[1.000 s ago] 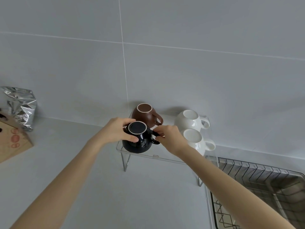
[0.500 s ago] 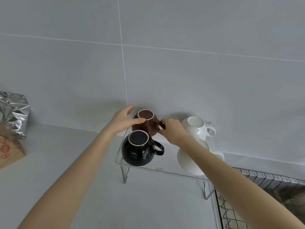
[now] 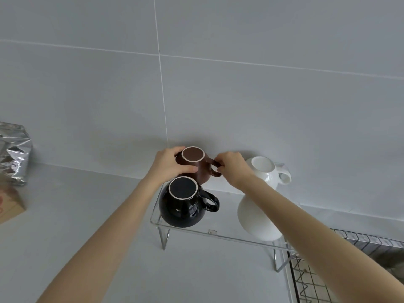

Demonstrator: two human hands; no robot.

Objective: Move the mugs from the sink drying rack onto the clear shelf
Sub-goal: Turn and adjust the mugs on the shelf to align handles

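Note:
Several mugs stand upside down on the clear shelf [image 3: 218, 234]. The brown mug [image 3: 196, 162] is at the back left; my left hand [image 3: 169, 165] wraps its body and my right hand [image 3: 232, 169] pinches its handle. In front of it sits the black mug [image 3: 182, 206], untouched, handle pointing right. One white mug [image 3: 267, 171] stands at the back right. A second white mug [image 3: 255, 219] at the front right is partly hidden by my right forearm.
The wire drying rack [image 3: 341, 270] over the sink fills the lower right corner. A silver foil bag [image 3: 14, 154] and a brown paper package [image 3: 9, 204] stand at the left on the grey counter. A tiled wall rises right behind the shelf.
Both hands left the black mug and moved back to the brown mug. My left hand now grips its body and my right hand holds its handle. The view shifted closer.

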